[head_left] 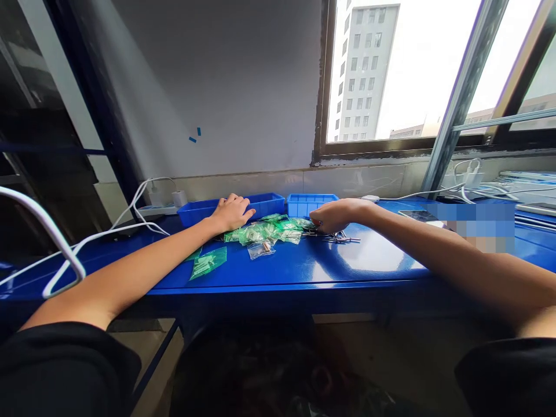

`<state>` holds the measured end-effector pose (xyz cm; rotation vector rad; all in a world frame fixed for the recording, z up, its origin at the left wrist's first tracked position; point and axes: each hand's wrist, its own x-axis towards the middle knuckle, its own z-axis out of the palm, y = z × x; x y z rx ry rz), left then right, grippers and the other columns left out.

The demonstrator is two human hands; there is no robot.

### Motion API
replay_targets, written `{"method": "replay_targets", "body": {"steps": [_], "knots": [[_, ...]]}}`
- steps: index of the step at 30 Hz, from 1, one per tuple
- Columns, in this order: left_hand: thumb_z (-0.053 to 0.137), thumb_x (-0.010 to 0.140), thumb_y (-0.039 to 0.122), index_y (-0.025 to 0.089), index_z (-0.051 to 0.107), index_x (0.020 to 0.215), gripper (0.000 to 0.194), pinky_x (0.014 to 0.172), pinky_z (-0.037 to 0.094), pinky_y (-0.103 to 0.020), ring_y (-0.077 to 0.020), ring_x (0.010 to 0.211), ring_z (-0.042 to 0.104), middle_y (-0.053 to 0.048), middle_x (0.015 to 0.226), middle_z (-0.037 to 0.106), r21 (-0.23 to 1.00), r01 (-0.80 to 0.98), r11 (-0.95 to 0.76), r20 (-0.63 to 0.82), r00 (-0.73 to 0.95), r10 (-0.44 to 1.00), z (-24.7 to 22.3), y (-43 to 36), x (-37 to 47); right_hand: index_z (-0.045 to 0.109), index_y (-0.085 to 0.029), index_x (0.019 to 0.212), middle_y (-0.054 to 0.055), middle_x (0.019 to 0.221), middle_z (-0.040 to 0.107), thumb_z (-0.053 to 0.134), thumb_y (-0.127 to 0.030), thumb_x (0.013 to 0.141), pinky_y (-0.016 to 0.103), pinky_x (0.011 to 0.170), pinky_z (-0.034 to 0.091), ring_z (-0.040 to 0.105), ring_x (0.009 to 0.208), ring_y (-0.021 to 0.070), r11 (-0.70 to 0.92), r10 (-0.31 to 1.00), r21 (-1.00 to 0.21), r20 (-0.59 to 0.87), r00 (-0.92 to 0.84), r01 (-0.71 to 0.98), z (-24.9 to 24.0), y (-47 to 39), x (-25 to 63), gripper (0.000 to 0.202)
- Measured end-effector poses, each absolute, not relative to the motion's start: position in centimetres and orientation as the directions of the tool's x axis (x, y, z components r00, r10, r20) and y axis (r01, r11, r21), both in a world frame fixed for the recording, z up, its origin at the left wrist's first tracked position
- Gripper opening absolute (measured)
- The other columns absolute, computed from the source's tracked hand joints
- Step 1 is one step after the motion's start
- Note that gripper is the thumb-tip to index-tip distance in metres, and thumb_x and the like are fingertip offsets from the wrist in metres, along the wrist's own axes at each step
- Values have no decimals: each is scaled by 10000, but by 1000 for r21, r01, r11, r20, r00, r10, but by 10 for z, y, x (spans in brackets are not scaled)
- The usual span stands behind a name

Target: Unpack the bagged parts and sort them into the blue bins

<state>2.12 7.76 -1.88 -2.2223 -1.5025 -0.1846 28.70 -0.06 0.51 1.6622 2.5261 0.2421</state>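
Observation:
My left hand point(233, 213) rests with its fingers apart at the near edge of a long dark blue bin point(270, 202), beside a heap of green-printed plastic packets point(266, 230). To the right of the heap, my right hand point(330, 216) reaches down with fingers curled at a pile of thin metal rods point(344, 238); its fingertips are mostly hidden, so what they grip cannot be made out. A smaller light blue basket point(299, 206) stands just behind it. In front of the heap lies a clear bag point(261, 249) with small parts inside. Another green packet point(209, 262) lies nearer the left forearm.
Blue tabletop point(304, 272) runs up to a tiled wall. White cables and a plug point(179, 198) sit at the back left, and a thick white tube point(65, 249) loops by my left arm. A phone-like dark slab point(420, 216) and more cables lie right, near a metal post point(452, 110).

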Motion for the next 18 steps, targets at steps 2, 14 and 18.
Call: {"method": "replay_targets", "body": {"steps": [2,14,18], "knots": [[281,955,470,136,530,1214,491,975,370,-511,-330,1251,419,-164,1264,573,-284,908,-310,344,398,851,-19,78,21,675,-135,858,124,788,666,526,-51,726,297,514,370,586,642,193,415,910,260,-124,-396,872,7,-4,283,217],[375,921,452,126,496,1254,482,990,371,-518,-327,1280,381,-188,1324,523,-309,894,-326,314,419,852,-19,77,20,657,-172,744,112,756,656,527,-63,733,327,581,403,608,681,210,423,871,333,106,-479,843,5,-15,276,170],[377,922,447,144,499,1238,454,988,377,-506,-317,1272,388,-178,1305,540,-315,891,-328,313,424,850,-18,76,19,646,-185,772,116,819,668,534,-62,734,330,613,409,621,757,227,490,844,284,84,-530,825,-2,-20,270,171]]}}
